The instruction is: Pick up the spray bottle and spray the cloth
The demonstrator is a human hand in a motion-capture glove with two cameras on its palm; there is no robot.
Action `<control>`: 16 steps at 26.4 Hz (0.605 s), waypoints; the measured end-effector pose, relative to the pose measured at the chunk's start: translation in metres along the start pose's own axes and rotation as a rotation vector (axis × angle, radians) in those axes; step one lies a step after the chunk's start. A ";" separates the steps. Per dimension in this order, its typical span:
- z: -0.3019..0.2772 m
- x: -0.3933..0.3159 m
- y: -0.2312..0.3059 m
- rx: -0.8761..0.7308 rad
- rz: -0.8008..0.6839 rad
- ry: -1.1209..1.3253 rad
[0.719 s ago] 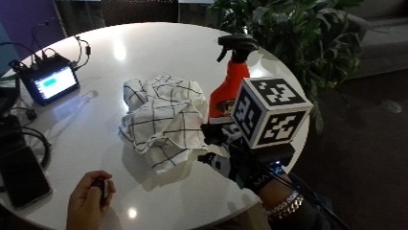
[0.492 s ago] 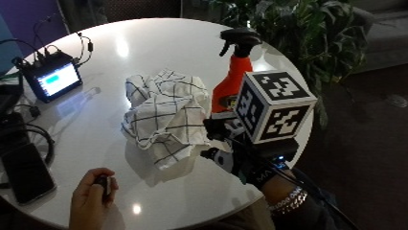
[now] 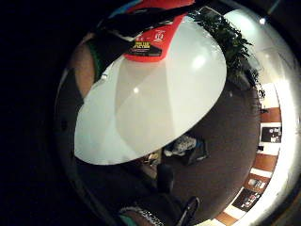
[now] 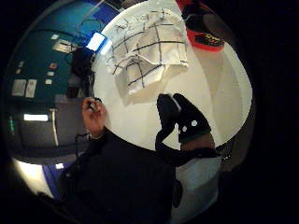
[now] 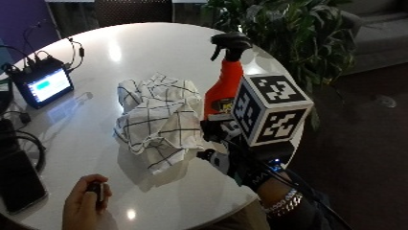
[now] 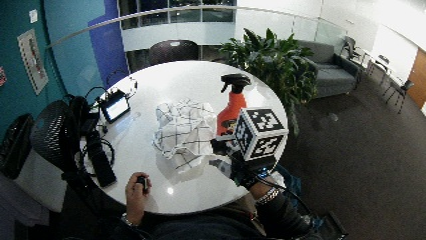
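An orange spray bottle (image 5: 223, 91) with a black trigger head stands upright on the round white table (image 5: 146, 48), near its right edge. Touching its left side lies a crumpled white cloth (image 5: 159, 120) with a black grid. My gloved right hand (image 5: 224, 158) hovers low over the table just in front of the bottle's base, fingers stretched toward it and around nothing. In the thumb side palm view the gloved fingers (image 4: 183, 119) point at the cloth (image 4: 145, 44) and the bottle (image 4: 202, 32). In the little finger side palm view the bottle's label (image 3: 155, 37) is close.
A small lit screen device (image 5: 41, 86) with cables sits at the table's left, and a dark flat phone (image 5: 16, 182) lies near the left front edge. The bare left hand (image 5: 86, 203) holds a small dark object. A leafy plant (image 5: 287, 33) stands behind the bottle.
My gloved hand has edged a little closer to the bottle's base. Bottle and cloth stay where they were.
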State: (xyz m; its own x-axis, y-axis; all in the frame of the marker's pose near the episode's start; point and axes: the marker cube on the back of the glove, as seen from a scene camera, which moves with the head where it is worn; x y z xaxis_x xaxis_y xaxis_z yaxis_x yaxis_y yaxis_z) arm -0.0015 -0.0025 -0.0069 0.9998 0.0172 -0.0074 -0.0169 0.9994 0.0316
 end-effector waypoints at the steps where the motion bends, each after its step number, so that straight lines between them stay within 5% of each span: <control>1: 0.000 0.000 -0.001 0.003 0.000 -0.003; 16: -0.037 0.035 -0.051 0.289 0.257 -0.039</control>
State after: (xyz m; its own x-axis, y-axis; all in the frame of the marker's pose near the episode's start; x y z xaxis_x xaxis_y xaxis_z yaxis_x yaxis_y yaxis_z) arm 0.0345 -0.0514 -0.0458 0.9628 0.2592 0.0757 -0.2698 0.9124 0.3077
